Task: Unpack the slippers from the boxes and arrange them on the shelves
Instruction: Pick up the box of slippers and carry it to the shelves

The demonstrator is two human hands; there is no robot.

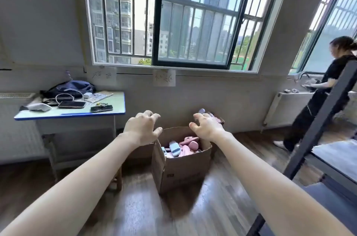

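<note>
Reaching arms: two bare forearms stretch forward and down from the bottom edge toward an open box on the floor.
Left hand (pixel 142 129): hovers palm down over the box's rear left corner. Its grip is apart, fingers spread and bent like a claw, thumb out, nothing in it. Whether the thumb touches the cardboard cannot be told.
Right hand (pixel 207 127): hovers palm down over the box's rear right corner. Its grip is likewise apart, fingers spread and hooked, holding nothing.
Brown cardboard box (pixel 183 170): stands upright on the floor between the two arms, top open, below the window wall.
Pink foam slippers (pixel 188 145): heaped loose inside the brown cardboard box, filling it close to the rim.
Pale blue-and-white slipper (pixel 174 148): lies on the heap toward the box's left side.
Second cardboard box (pixel 217 119): just behind the first, near the wall, largely hidden by the right hand. Pink shapes show at its top.
Dark metal shelf unit (pixel 318 125): at the right edge, with a slanting post and grey boards, apart from the box.
Table (pixel 108 104): pale top with a blue edge, left of the box against the wall. It carries a dark blue bag (pixel 73 87), a coiled white cable (pixel 64 97) and two dark phones (pixel 71 104).
Wooden plank floor (pixel 144 206): sunlit in front of the box.
Person in black clothes (pixel 318 104): stands at the far right by another window, beyond the shelf post.
</note>
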